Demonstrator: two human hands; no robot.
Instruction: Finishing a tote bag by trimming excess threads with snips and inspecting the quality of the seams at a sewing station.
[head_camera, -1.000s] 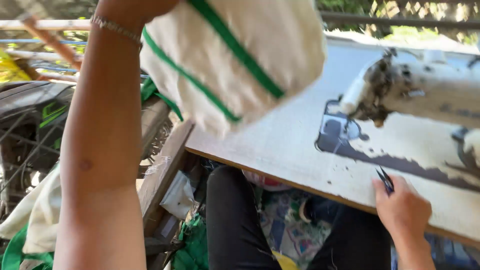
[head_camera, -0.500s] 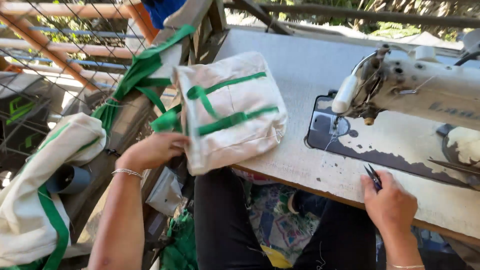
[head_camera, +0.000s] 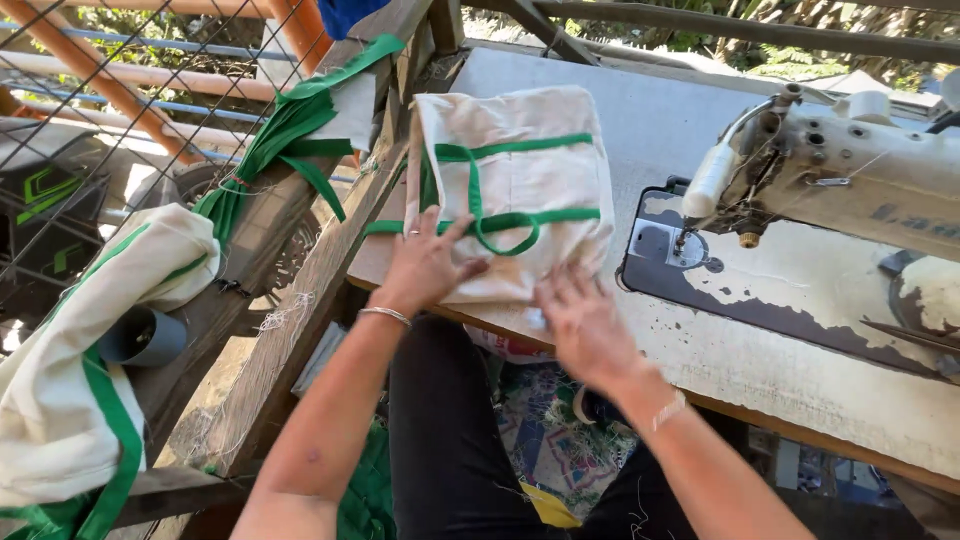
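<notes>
A cream cloth bag with green strap trim (head_camera: 520, 190) lies flat on the pale worn sewing table (head_camera: 640, 110), at its near left corner, just left of the machine's needle plate. Its long axis runs away from the person, the looped green handle lying across the near half and a green band crossing the far half.

The left hand (head_camera: 425, 265) rests on the bag's near left edge, fingers spread and flat, clamped on nothing; a thin metal bangle (head_camera: 385, 316) circles the wrist. The right hand (head_camera: 580, 320) lies open, blurred, fingers splayed over the bag's near right corner at the table's edge, gripping nothing.

To the right stands an old white industrial sewing machine (head_camera: 850, 170). To the left, across a rough wooden beam (head_camera: 290, 310), more cream-and-green cloth (head_camera: 90, 380) is heaped beside a wire mesh fence (head_camera: 120, 120).
</notes>
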